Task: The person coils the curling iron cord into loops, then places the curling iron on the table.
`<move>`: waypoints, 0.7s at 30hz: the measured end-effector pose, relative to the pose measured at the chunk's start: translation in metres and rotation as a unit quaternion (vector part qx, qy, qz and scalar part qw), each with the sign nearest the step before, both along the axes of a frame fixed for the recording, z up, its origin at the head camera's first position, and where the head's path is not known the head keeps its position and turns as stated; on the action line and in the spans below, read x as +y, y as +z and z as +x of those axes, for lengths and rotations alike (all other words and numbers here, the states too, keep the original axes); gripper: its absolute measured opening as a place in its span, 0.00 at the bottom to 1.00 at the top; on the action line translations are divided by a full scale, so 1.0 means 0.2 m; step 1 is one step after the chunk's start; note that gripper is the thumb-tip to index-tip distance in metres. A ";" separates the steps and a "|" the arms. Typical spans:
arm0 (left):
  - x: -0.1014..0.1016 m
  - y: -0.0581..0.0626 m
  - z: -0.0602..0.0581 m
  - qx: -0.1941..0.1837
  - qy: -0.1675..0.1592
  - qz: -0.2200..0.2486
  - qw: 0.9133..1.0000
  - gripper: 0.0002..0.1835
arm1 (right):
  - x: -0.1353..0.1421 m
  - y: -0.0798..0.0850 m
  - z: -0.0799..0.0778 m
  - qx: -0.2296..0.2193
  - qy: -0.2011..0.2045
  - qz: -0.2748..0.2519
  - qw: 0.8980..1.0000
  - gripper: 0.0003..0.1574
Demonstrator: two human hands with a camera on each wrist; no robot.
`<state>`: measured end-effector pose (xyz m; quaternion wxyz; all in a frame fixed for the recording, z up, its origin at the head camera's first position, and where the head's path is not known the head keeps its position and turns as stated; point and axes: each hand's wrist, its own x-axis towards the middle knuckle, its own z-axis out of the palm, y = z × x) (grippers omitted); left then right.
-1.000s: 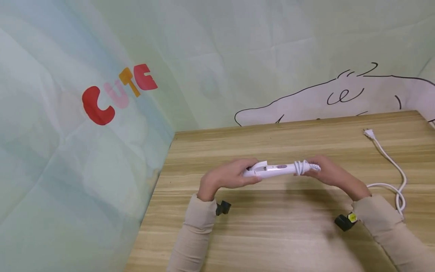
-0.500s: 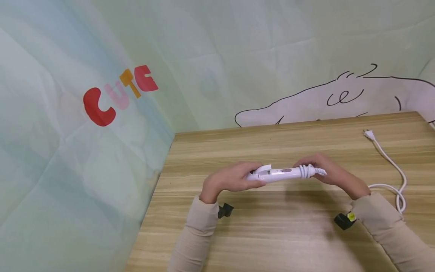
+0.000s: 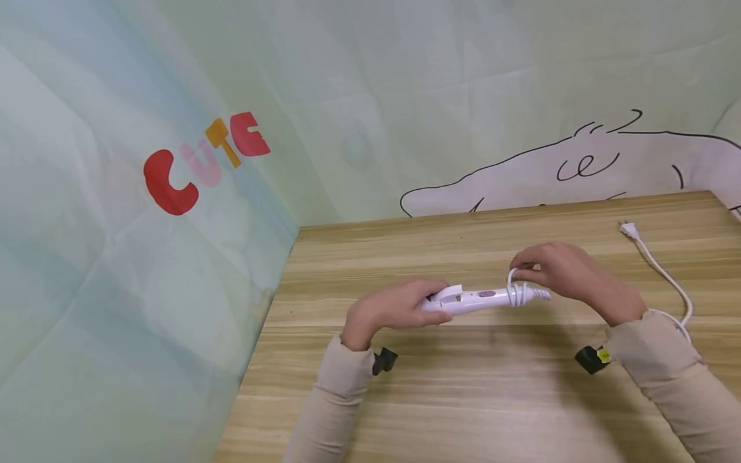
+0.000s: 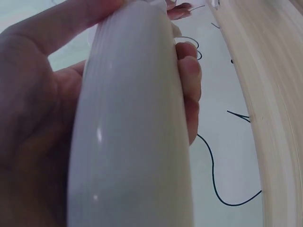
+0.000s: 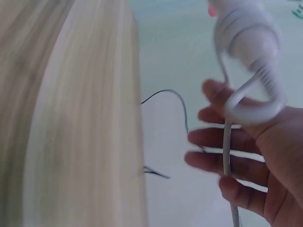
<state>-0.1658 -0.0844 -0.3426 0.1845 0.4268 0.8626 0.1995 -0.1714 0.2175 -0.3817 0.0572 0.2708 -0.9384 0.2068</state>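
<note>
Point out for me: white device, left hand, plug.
White device point(image 3: 476, 303): head view, middle of its body.
Left hand point(image 3: 398, 305): head view, back of the hand.
Plug point(image 3: 629, 230): head view, on its white body, behind the prongs.

Head view forward-down, wrist views close-up, all sharing table point(image 3: 463, 405)

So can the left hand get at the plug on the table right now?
Probably not as things stand: the left hand grips the white wand, and the plug lies toward the far right of the table, past the right hand.
</note>
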 end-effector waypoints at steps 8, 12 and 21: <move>0.04 -0.02 0.01 0.011 0.019 -0.028 0.999 0.11 | -0.10 0.13 0.09 0.064 -0.027 0.061 0.996 0.05; 0.05 -0.03 0.00 -0.004 0.033 -0.030 0.999 0.12 | -0.15 0.16 0.14 0.094 -0.041 0.074 0.992 0.05; 0.06 -0.04 -0.02 -0.016 0.049 -0.027 0.998 0.12 | -0.23 0.17 0.22 0.150 -0.075 0.056 0.984 0.03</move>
